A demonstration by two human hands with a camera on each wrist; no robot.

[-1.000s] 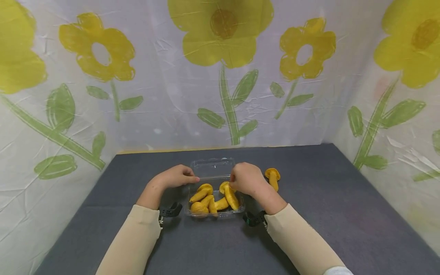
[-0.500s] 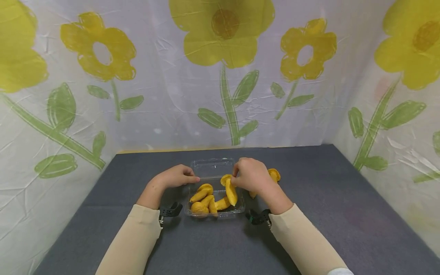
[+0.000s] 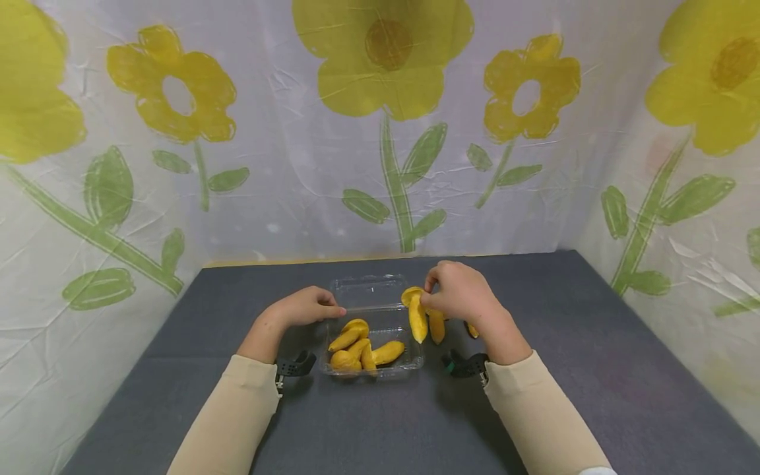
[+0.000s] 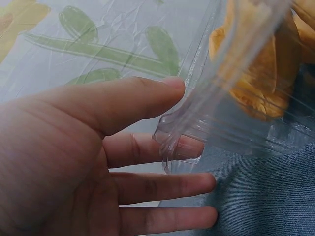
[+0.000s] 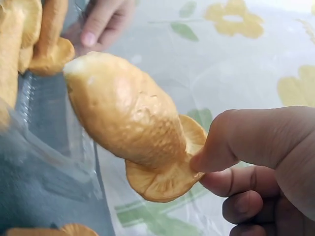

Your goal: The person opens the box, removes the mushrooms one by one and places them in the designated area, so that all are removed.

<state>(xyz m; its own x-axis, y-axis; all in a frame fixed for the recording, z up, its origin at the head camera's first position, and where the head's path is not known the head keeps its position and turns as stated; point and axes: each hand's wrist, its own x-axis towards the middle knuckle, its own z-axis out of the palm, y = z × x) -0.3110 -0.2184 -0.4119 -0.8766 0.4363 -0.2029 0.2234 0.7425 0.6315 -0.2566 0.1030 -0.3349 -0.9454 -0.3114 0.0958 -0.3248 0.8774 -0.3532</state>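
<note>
A clear plastic box (image 3: 404,371) holds several yellow mushrooms (image 3: 388,352), its lid (image 3: 368,290) folded open toward the back. My left hand (image 3: 299,306) pinches the box's back-left corner between thumb and forefinger; in the left wrist view the forefinger shows through the plastic rim (image 4: 184,147). Just above the box's right edge, my right hand (image 3: 462,290) pinches a mushroom (image 5: 123,110) by its cap, stem hanging down. Under and behind that hand lie other mushrooms (image 3: 437,327) on the table, partly hidden.
The dark grey tabletop (image 3: 564,369) surrounds the box. A white sheet (image 3: 267,165) printed with yellow flowers hangs behind and along both sides. Each wrist wears a black strap (image 3: 293,364).
My right hand has lifted one mushroom up out of the box and carried it rightward to the box's edge. My left hand has stayed at the corner.
</note>
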